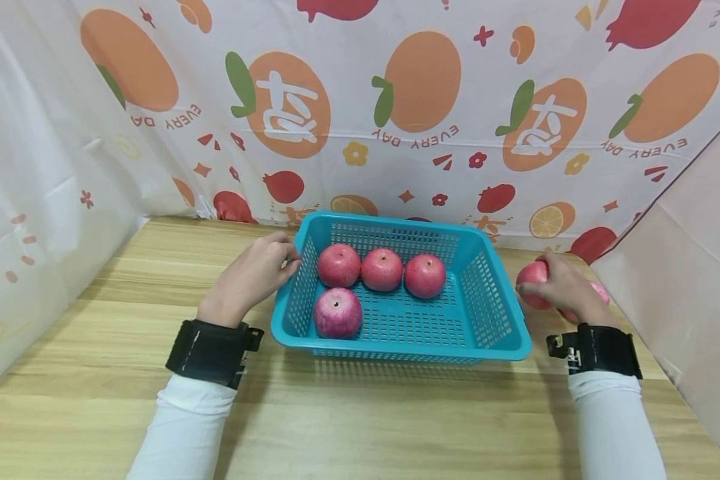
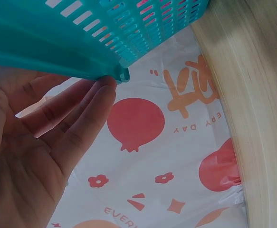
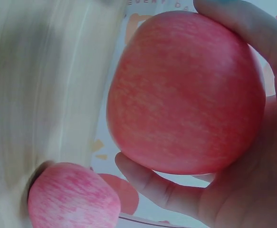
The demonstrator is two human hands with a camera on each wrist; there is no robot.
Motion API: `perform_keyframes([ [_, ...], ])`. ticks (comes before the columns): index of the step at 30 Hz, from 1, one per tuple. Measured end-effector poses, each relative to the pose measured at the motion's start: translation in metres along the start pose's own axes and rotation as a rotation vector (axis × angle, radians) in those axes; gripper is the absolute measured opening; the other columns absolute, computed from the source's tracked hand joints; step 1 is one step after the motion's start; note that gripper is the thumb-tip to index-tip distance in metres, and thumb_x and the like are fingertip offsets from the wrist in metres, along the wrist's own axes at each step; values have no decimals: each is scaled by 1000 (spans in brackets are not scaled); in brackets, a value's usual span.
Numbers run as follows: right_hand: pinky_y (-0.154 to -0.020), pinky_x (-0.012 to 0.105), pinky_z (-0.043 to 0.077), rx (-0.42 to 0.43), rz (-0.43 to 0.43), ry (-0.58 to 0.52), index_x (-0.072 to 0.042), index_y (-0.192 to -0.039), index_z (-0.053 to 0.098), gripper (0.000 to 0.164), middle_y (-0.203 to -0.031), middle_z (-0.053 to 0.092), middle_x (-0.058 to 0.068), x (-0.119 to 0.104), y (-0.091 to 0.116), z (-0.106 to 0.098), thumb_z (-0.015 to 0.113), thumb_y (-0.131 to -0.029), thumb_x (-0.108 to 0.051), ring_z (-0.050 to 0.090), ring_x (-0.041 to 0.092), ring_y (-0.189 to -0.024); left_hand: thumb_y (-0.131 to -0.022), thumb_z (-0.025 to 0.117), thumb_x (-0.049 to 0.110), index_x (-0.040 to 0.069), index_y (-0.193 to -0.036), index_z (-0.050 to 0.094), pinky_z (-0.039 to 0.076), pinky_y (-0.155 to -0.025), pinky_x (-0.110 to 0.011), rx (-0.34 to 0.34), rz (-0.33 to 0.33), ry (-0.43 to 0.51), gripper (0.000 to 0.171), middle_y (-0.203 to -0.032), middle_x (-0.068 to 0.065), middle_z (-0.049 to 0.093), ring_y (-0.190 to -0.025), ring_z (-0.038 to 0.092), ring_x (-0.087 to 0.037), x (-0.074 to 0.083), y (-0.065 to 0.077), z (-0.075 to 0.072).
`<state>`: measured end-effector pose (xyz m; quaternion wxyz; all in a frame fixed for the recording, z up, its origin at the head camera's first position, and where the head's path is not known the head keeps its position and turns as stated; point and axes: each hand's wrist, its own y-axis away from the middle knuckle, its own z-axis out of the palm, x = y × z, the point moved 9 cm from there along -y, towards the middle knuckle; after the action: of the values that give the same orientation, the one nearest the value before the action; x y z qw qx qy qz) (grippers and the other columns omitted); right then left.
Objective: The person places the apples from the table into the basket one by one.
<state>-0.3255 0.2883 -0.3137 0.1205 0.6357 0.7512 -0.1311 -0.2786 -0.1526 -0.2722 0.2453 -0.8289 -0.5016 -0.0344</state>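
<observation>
Hands apart. Apple [image 3: 186,95] held in right hand [image 1: 563,287]; basket [image 1: 408,350] between hands touched by left hand [image 1: 255,273], whether pinched cannot be told. Lift best made gently, clear of loose apple [image 3: 74,199] near right hand.

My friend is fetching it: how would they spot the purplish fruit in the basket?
On the table stands a blue basket. Inside, at its near left, the purplish fruit sits in front of a row of three red apples. Purple skin and a pale top set it apart.

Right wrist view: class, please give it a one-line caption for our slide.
The right hand grips a red apple, with a paler pink apple on the wooden table nearby.
</observation>
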Motion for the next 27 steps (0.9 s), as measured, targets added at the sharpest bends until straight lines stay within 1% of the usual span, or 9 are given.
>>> perform_keyframes([
  [4, -66, 53, 52, 14, -6, 12, 4, -122, 36, 72, -107, 46, 26, -3, -1, -3, 66, -76, -42, 45, 40, -92, -78, 67, 6, -3, -88, 67, 55, -67, -38, 0, 0, -2, 13, -84, -12, 55, -74, 53, -21, -1, 0, 0],
  [9, -66, 53, 52, 2, 7, 21, 5, -124, 33, 74, -108, 46, 27, -7, 1, -5, 63, -78, -45, 45, 41, -92, -78, 67, 6, -3, -89, 66, 55, -67, -39, -2, -4, 0, 14, -85, -12, 56, -75, 53, -21, -1, 0, 1],
  [17, -64, 53, 52, 60, -9, 40, 7, -122, 37, 73, -104, 48, 26, -14, 3, -14, 60, -79, -48, 42, 41, -92, -78, 67, 6, -3, -89, 66, 55, -67, -38, 3, 7, 0, 14, -85, -12, 55, -74, 53, -21, -1, 0, 0],
  [21, -62, 53, 52, 95, -22, 42, 5, -120, 39, 71, -102, 50, 26, -17, 3, -18, 61, -78, -48, 45, 41, -88, -78, 67, 6, -3, -88, 66, 55, -67, -39, 6, 10, -2, 13, -84, -12, 55, -74, 53, -22, 0, 0, 0],
  [27, -61, 52, 53, 108, -34, 26, 3, -118, 39, 69, -102, 51, 25, -20, 3, -20, 62, -77, -48, 48, 39, -85, -78, 67, 6, -3, -88, 66, 55, -67, -39, 5, 8, -2, 13, -84, -12, 55, -75, 53, -21, 0, 0, 1],
])
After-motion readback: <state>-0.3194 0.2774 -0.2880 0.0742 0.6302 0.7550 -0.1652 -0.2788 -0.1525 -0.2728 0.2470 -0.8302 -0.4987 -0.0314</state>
